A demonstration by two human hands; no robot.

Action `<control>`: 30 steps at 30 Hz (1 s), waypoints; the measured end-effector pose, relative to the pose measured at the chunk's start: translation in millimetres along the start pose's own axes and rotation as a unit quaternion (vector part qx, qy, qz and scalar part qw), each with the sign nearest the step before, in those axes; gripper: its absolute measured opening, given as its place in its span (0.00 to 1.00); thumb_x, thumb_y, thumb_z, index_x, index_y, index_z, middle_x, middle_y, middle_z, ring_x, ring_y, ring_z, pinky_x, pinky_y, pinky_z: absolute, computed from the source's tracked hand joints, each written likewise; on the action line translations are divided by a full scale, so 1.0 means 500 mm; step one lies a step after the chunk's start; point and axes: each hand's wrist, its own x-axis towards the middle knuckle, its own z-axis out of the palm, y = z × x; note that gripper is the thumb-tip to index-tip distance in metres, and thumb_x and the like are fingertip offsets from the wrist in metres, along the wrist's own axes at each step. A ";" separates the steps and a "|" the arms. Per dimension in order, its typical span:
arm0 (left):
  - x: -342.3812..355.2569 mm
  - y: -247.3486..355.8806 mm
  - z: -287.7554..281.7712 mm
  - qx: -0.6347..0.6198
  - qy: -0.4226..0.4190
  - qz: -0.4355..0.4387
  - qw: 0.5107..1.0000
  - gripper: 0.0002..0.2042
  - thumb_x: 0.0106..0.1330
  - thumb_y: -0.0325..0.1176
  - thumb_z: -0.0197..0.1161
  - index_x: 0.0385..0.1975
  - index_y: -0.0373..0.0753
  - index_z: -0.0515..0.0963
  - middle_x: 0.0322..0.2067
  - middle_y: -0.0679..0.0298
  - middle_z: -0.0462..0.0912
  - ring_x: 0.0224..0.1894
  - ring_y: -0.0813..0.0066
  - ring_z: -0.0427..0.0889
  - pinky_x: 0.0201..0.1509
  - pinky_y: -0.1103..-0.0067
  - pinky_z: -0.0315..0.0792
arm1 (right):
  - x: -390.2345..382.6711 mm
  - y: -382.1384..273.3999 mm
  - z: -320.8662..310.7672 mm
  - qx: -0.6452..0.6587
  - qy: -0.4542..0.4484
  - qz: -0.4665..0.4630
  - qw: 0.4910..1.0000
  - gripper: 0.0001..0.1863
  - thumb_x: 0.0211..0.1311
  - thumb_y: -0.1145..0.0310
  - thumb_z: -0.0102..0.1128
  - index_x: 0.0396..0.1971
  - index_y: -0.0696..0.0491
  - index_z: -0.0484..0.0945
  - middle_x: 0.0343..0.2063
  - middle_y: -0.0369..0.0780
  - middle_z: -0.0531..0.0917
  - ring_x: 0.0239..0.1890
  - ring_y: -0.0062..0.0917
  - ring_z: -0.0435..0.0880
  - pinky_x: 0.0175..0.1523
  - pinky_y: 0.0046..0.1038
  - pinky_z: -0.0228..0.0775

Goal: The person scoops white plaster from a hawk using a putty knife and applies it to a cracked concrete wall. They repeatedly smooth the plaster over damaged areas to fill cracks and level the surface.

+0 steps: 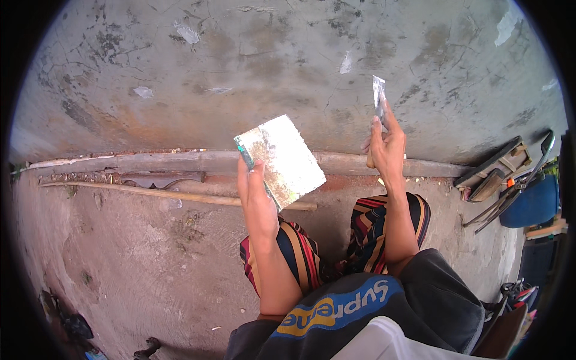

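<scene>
My left hand (255,189) is closed on the near left edge of a flat, squarish board (291,159). White paste coats much of the board, and its left part is brownish with a bit of green at the edge. My right hand (387,144), raised to the right of the board, grips a putty knife (378,93) whose pale-smeared blade points up toward the wall. The blade stands apart from the board. In front is a grey, cracked wall (270,78) with several white patches, among them a small patch (346,62) left of the blade.
Along the wall's foot runs a ledge (348,163). A long wooden pole (162,192) lies on the concrete floor (138,258) at the left. On the right are a blue barrel (531,204), wooden pieces (489,183) and long-handled metal tools. Dark items lie at the lower left.
</scene>
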 end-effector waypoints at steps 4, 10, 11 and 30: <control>-0.008 -0.009 0.024 -0.030 0.044 -0.023 0.998 0.24 0.71 0.36 0.48 0.62 0.28 0.60 0.54 0.55 0.70 0.55 0.69 0.70 0.60 0.76 0.63 | 0.027 -0.007 0.062 0.029 0.084 -0.041 0.995 0.23 0.66 0.75 0.48 0.62 0.60 0.66 0.18 0.44 0.77 0.13 0.19 0.74 0.21 0.26 0.67; -0.018 -0.014 0.037 -0.042 0.080 0.003 0.996 0.25 0.69 0.35 0.49 0.63 0.28 0.59 0.55 0.54 0.70 0.56 0.68 0.71 0.59 0.74 0.64 | 0.089 0.040 0.095 -0.020 0.141 -0.064 0.988 0.23 0.66 0.74 0.48 0.61 0.63 0.66 0.18 0.42 0.77 0.14 0.17 0.73 0.20 0.24 0.65; -0.020 -0.013 0.035 -0.049 0.079 0.008 0.996 0.25 0.69 0.35 0.49 0.63 0.28 0.59 0.55 0.54 0.70 0.55 0.68 0.71 0.59 0.74 0.64 | 0.094 0.030 0.097 -0.036 0.142 -0.058 0.987 0.23 0.67 0.74 0.48 0.61 0.63 0.66 0.19 0.41 0.78 0.15 0.16 0.74 0.19 0.23 0.65; -0.001 -0.046 0.009 -0.063 0.093 0.019 0.994 0.26 0.64 0.36 0.56 0.60 0.30 0.65 0.52 0.56 0.72 0.55 0.66 0.72 0.58 0.71 0.65 | 0.114 0.009 0.153 -0.007 0.179 -0.099 0.979 0.27 0.61 0.75 0.54 0.58 0.74 0.62 0.10 0.41 0.72 0.12 0.21 0.72 0.19 0.25 0.62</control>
